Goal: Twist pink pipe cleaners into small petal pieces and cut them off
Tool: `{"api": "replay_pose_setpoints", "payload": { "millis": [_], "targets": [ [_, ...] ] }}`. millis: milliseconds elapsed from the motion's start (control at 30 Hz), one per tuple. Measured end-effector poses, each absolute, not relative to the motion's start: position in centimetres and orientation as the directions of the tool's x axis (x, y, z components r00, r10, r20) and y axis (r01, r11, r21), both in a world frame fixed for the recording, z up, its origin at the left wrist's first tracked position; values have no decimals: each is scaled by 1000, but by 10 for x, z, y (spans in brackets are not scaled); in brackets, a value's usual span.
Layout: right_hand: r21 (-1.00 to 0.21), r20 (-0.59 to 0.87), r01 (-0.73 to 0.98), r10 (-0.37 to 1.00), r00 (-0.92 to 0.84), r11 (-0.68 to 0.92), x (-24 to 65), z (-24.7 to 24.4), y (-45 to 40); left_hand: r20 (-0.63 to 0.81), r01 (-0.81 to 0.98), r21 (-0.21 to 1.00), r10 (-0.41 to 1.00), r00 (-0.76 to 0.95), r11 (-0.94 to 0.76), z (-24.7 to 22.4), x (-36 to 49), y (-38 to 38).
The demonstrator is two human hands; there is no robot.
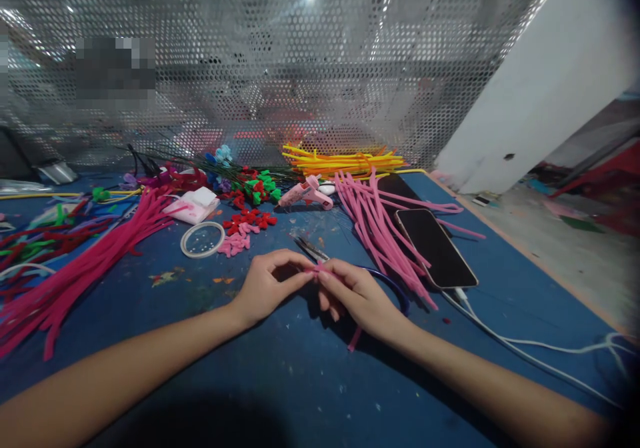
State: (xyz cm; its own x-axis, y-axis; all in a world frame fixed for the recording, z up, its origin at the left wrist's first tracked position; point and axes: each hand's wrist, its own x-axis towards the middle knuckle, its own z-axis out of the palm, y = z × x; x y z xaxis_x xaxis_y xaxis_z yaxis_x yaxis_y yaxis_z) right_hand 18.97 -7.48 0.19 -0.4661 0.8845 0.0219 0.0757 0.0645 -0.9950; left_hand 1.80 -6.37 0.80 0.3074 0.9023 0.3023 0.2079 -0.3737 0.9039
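In the middle of the blue table, my left hand [267,281] and my right hand [360,295] meet fingertip to fingertip. Both pinch a pink pipe cleaner [319,270], bent into a small shape that the fingers partly cover. A pink end [355,339], seemingly of the same piece, hangs below my right hand. Just behind the hands lie scissors [314,249] with a dark blue handle, partly hidden by my right hand. Small pink flower shapes [234,244] and red ones [250,221] rest beyond my left hand.
Light pink pipe cleaners [370,221] lie beside a phone [437,248] with a white cable [525,351]. Behind are a pink glue gun [306,193] and yellow stems [345,163]. Leftward are a tape roll [203,240], a tissue pack [193,206] and dark pink pipe cleaners [100,261]. Perforated metal [265,68] backs the table.
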Motion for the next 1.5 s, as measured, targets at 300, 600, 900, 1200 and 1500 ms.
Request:
{"api": "replay_pose_setpoints", "payload": {
  "millis": [300, 600, 900, 1200, 1500],
  "targets": [
    [-979, 17, 173, 892, -451, 106, 188, 3, -75, 459, 343, 717, 781, 424, -607, 8, 12, -61],
    [-938, 134, 270, 944, -302, 219, 188, 0, -75, 330, 342, 826, 876, 351, -448, 10, 17, -64],
    [-896, 199, 325, 927, -317, 303, 193, 1, -73, 300, 334, 846, 888, 347, -416, 8, 17, -62],
    [-897, 263, 292, 932, -249, 331, 192, 1, -75, 308, 356, 834, 891, 334, -422, 11, 20, -65],
    [-839, 377, 341, 906, -194, 423, 192, 0, -77, 293, 364, 834, 892, 345, -415, 12, 21, -66]
  ]
}}
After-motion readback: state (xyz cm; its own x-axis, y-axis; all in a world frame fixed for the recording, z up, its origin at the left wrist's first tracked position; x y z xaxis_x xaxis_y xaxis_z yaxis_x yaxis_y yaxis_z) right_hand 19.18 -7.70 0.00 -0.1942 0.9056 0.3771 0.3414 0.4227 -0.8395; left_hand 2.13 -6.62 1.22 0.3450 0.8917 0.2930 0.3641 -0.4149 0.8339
